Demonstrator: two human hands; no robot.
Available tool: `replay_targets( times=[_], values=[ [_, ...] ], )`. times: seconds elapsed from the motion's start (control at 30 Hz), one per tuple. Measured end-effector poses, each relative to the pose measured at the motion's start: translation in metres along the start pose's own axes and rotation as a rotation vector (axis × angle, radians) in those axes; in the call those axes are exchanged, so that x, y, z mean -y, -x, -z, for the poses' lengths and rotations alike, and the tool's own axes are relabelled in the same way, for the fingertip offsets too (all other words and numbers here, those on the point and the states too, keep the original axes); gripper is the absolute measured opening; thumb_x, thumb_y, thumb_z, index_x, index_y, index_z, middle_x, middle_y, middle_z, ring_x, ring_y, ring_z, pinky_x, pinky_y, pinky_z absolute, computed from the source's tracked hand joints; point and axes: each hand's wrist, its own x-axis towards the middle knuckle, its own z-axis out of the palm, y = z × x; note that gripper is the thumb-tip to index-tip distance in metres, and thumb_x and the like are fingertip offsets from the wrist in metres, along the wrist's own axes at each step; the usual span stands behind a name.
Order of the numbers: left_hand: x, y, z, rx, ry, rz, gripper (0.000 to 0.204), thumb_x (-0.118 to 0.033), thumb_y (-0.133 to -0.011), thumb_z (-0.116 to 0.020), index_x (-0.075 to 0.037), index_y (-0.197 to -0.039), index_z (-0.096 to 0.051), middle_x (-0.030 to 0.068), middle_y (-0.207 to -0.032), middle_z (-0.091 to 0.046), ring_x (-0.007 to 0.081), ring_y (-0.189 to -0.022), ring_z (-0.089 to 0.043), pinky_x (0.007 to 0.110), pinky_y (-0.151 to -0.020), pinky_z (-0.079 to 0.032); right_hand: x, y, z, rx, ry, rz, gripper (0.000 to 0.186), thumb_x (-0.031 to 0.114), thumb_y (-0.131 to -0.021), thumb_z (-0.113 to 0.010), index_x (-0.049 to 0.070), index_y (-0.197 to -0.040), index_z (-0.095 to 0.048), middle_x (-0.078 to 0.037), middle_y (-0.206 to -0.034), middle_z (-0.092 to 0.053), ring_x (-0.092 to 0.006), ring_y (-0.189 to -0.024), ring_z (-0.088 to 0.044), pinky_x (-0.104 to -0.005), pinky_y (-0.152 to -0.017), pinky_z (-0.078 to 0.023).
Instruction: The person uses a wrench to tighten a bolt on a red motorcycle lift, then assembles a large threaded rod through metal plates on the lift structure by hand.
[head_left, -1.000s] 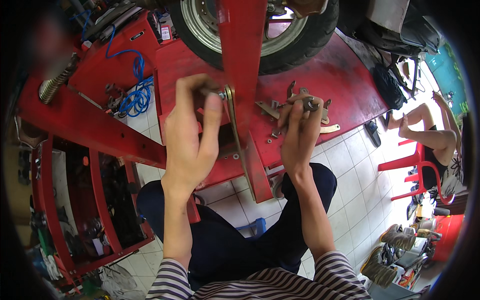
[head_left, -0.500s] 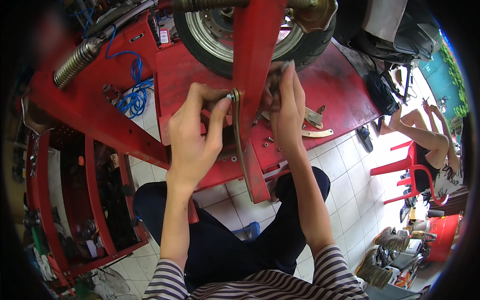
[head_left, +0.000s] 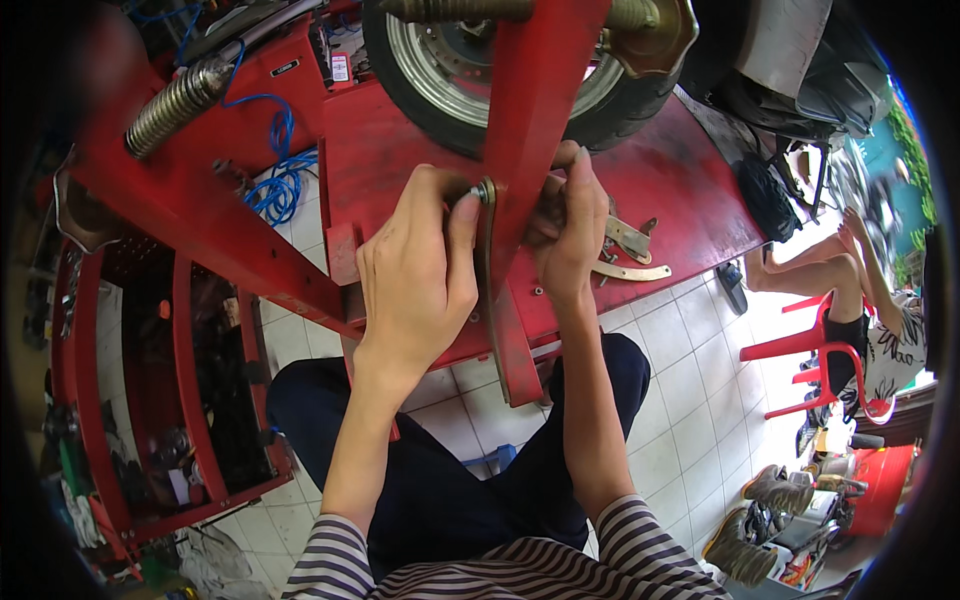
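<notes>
A red steel post (head_left: 535, 110) rises in front of me, with a curved metal strip (head_left: 488, 260) lying along its left side. My left hand (head_left: 420, 265) is closed, thumb and fingertips pinching a small silver bolt (head_left: 481, 191) at the strip's upper end. On the post's other side, my right hand (head_left: 575, 230) has its fingers curled in close to the metal. The post and the hand itself partly hide those fingertips, so what they grip cannot be made out. Loose metal brackets (head_left: 628, 240) rest on the red bench (head_left: 690, 200) beyond my right hand.
Behind the post stands a wheel with a black tyre (head_left: 440, 120). A red frame with a threaded screw (head_left: 175, 105) and a coiled blue hose (head_left: 280, 195) are at left, above a red tool rack (head_left: 190, 390). A person sits on a red chair (head_left: 800, 350) at right, near boots (head_left: 780, 490).
The view has shifted slightly, so the post appears further right. My left hand still pinches at the bolt. My right hand has come down a little, its fingers curling closer to the post.
</notes>
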Motion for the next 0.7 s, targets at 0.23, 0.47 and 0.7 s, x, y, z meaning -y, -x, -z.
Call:
replay_targets(
  times=[0.23,0.47,0.7],
  values=[
    [-0.002,-0.003,0.011,-0.006,0.087,0.084,0.015,-0.010,-0.092,-0.056,-0.001,-0.102,-0.053,0.0117,-0.076,-0.057,0.0273,-0.063,-0.060,0.036,-0.056,-0.045,-0.004,0.002,0.002,0.000,0.035,0.011,0.038,0.034,-0.101,-0.039,0.004,-0.082,-0.052,0.006,-0.058,-0.036,-0.0010,-0.048,-0.026,-0.0206,-0.044,-0.018],
    [0.006,-0.005,0.007,-0.075,0.101,-0.131,0.011,0.000,-0.087,-0.056,-0.002,-0.098,-0.056,0.0128,-0.078,-0.061,0.0287,-0.062,-0.063,0.034,-0.055,-0.046,-0.013,0.002,0.001,-0.056,0.152,0.087,0.040,0.037,-0.101,-0.037,0.004,-0.112,-0.057,0.007,-0.063,-0.051,0.0019,-0.041,-0.031,-0.0160,-0.036,-0.019],
    [-0.010,-0.006,0.025,0.146,0.073,-0.005,0.013,-0.007,-0.092,-0.056,0.000,-0.104,-0.053,0.0136,-0.073,-0.060,0.0230,-0.060,-0.060,0.031,-0.054,-0.044,-0.022,0.006,0.006,-0.014,-0.008,0.076,0.038,0.038,-0.101,-0.038,0.005,-0.108,-0.057,0.004,-0.066,-0.053,0.0007,-0.043,-0.027,-0.0163,-0.038,-0.017]
  ],
)
